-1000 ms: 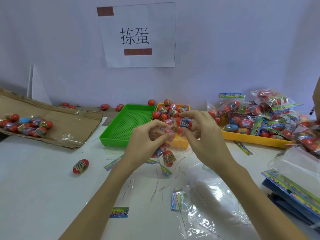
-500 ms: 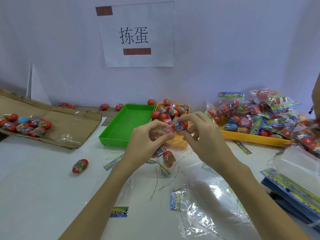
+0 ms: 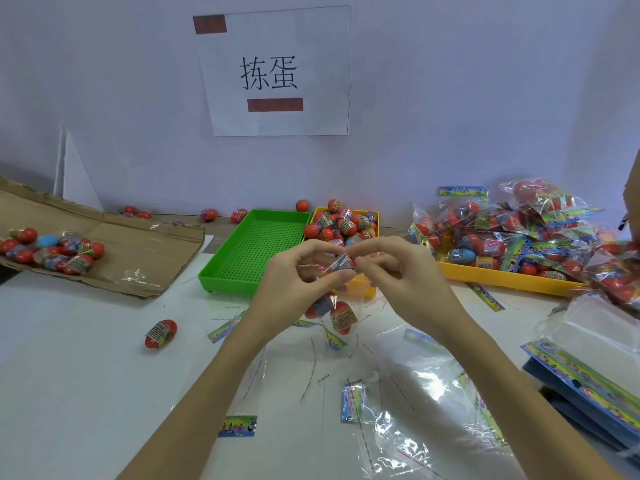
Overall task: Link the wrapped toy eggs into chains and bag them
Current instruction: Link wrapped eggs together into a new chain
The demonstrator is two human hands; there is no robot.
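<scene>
Eggs (image 3: 52, 249) in wrappers lay on a cardboard flap (image 3: 138, 251) at the tabletop's left edge, and one loose egg (image 3: 160, 333) lay nearer the front. Beside the green tray (image 3: 225, 268), the left hand (image 3: 294, 289) and right hand (image 3: 405, 278) met above the middle, fingers curled, pinching a clear wrapper (image 3: 341, 263) between them. Two linked eggs (image 3: 334, 311) hung below. Filled bags (image 3: 519, 237) heaped the yellow tray (image 3: 502, 278) at the right edge.

Glossy clear film is wrapping the eggs (image 3: 341, 315) below the left hand (image 3: 298, 289); matt cardboard (image 3: 138, 258) is lying far left
</scene>
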